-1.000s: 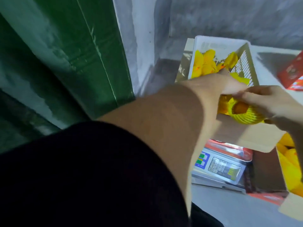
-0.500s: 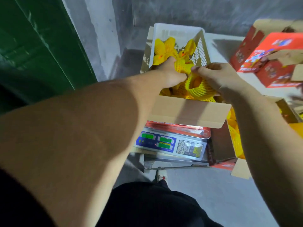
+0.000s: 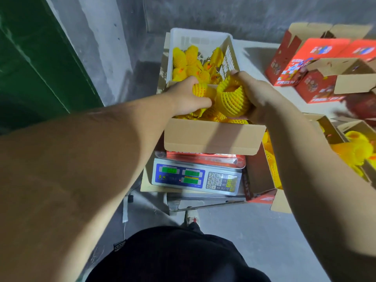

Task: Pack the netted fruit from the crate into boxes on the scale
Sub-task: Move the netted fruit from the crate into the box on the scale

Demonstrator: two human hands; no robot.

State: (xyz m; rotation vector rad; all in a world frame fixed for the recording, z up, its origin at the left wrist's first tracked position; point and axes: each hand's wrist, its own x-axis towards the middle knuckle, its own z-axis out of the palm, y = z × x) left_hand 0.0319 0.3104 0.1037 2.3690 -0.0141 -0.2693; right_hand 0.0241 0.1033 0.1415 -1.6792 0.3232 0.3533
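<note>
A: Since half a second back, the right hand [image 3: 262, 98] has drawn its netted fruit [image 3: 232, 100] a little nearer, over the open box [image 3: 213, 137], and the left hand [image 3: 189, 98] has curled round a second fruit [image 3: 200, 90] where before it only reached toward the pile.

B: Where does each fruit sit against its hand?

A: The right hand cups the larger 1 from the right side, fingers wrapped behind it, thumb up by the crate [image 3: 203, 37] wall. The left hand grips the smaller 1 from the left, fingers bent round it. The 2 fruits are just beside each other, above the box's far edge.

B: And how do they look?

A: Yellow foam netting, ribbed in rings, flaring open at the top of the larger 1, with orange fruit showing inside. More netted fruit fills the box below and lies in the white crate behind.

B: The box?

A: On the scale [image 3: 195, 178], its near flap hanging over the green displays.
</note>
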